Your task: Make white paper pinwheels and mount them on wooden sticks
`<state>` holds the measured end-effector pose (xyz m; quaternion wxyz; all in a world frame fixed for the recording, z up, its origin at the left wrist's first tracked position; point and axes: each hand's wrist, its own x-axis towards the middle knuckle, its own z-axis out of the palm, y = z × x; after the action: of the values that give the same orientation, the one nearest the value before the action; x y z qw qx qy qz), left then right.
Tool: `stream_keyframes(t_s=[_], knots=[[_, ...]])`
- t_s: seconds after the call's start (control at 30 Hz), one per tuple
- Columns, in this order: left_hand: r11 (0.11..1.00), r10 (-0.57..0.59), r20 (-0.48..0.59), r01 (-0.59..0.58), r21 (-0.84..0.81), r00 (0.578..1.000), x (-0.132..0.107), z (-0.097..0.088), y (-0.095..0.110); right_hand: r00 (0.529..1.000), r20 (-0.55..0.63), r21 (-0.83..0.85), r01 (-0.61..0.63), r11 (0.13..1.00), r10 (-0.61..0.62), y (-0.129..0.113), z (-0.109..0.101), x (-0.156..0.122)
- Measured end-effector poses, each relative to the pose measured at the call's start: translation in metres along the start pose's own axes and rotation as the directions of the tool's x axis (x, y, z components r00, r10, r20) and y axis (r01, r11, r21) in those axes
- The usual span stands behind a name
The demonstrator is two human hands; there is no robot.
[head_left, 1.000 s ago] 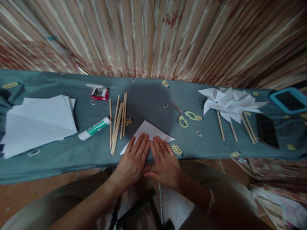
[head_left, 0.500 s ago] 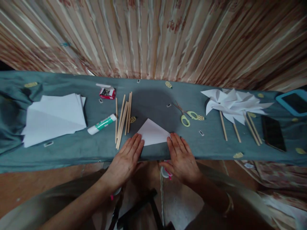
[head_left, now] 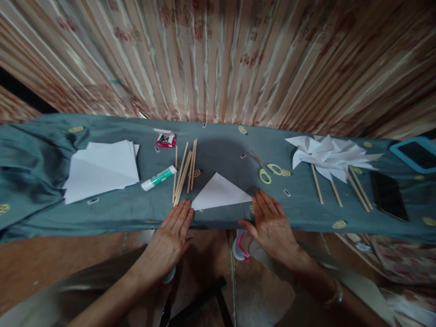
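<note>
In the head view, the folded paper (head_left: pixel 220 193) lies at the near side of the cloth-covered table (head_left: pixel 231 221), as a white triangle with its peak to 12 o'clock. The left hand (head_left: pixel 175 229) is at 8 o'clock from it, flat, fingers pressed together, with the tips at the paper's left corner. The right hand (head_left: pixel 270 222) is at 4 o'clock, its fingers also close together, the thumb apart, the tips at the right corner. Neither hand pinches anything.

About progress, one can judge that this sheet has its diagonal fold, but no cut is visible on it. Between 2 and 3 o'clock lie several white pinwheels (head_left: pixel 316 152) with wooden sticks below them, which seem to be finished. Not yet worked are the stack of sheets (head_left: pixel 102 168) towards 9 o'clock and the loose sticks (head_left: pixel 184 175) at 10. The scissors (head_left: pixel 265 165) at 2 o'clock and the glue stick (head_left: pixel 158 178) between 9 and 10 lie out of the hands.

The pinwheels overlap, so their number is hard to count. The small dark pieces in the red box (head_left: pixel 166 141), between 10 and 11, are perhaps metal pins, but the view is too dim for certainty. The blue-framed device (head_left: pixel 415 154) is cut off by the right edge.
</note>
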<state>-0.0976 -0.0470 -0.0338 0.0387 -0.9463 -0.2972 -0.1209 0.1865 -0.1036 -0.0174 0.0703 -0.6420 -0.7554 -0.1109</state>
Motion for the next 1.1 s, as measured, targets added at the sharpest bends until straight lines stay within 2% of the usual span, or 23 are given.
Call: stream_keyframes(t_s=[0.13, 0.3, 0.43, 0.5, 0.57, 0.63, 0.7, 0.8, 0.87, 0.97, 1.1], knots=[[1.0, -0.004, -0.002, 0.004, -0.004, 1.0, 0.0, -0.012, -0.007, 0.997, -0.065, 0.042, -0.041, 0.998, 0.044, 0.012, -0.01, 0.012], [1.0, -0.025, 0.002, 0.025, -0.015, 1.0, 0.018, -0.025, -0.009, 0.99, -0.122, 0.303, -0.028, 0.953, 0.068, 0.011, -0.01, 0.034], [0.992, -0.04, -0.022, 0.037, -0.118, 0.999, 0.035, -0.031, -0.004, 0.998, -0.045, 0.427, -0.016, 0.904, 0.039, -0.006, 0.006, 0.052], [0.968, -0.082, -0.046, 0.069, -0.241, 0.996, 0.041, -0.035, -0.001, 0.999, 0.031, 0.437, -0.023, 0.899, 0.011, -0.015, 0.011, 0.061], [0.894, -0.153, -0.027, 0.126, -0.429, 0.988, 0.046, -0.038, 0.005, 0.997, 0.082, 0.44, -0.037, 0.897, 0.001, -0.021, 0.012, 0.07], [0.728, -0.228, 0.077, 0.223, -0.648, 0.971, 0.048, -0.038, 0.014, 0.995, 0.101, 0.459, -0.065, 0.886, 0.021, -0.024, 0.01, 0.078], [0.455, -0.275, 0.257, 0.361, -0.814, 0.927, 0.05, -0.033, 0.026, 0.992, 0.116, 0.502, -0.107, 0.858, 0.056, -0.023, 0.008, 0.083], [-0.039, -0.272, 0.509, 0.519, -0.854, 0.817, 0.051, -0.02, 0.041, 0.981, 0.161, 0.564, -0.181, 0.806, 0.107, -0.021, 0.007, 0.087], [-0.27, -0.255, 0.609, 0.549, -0.791, 0.751, 0.051, -0.012, 0.047, 0.978, 0.172, 0.594, -0.201, 0.779, 0.121, -0.021, 0.008, 0.09], [-0.497, -0.246, 0.718, 0.552, -0.67, 0.651, 0.053, -0.009, 0.049, 0.977, 0.166, 0.641, -0.209, 0.738, 0.132, -0.024, 0.01, 0.094], [-0.668, -0.241, 0.784, 0.489, -0.562, 0.572, 0.058, -0.014, 0.047, 0.959, 0.195, 0.71, -0.282, 0.646, 0.204, -0.027, 0.017, 0.097]])
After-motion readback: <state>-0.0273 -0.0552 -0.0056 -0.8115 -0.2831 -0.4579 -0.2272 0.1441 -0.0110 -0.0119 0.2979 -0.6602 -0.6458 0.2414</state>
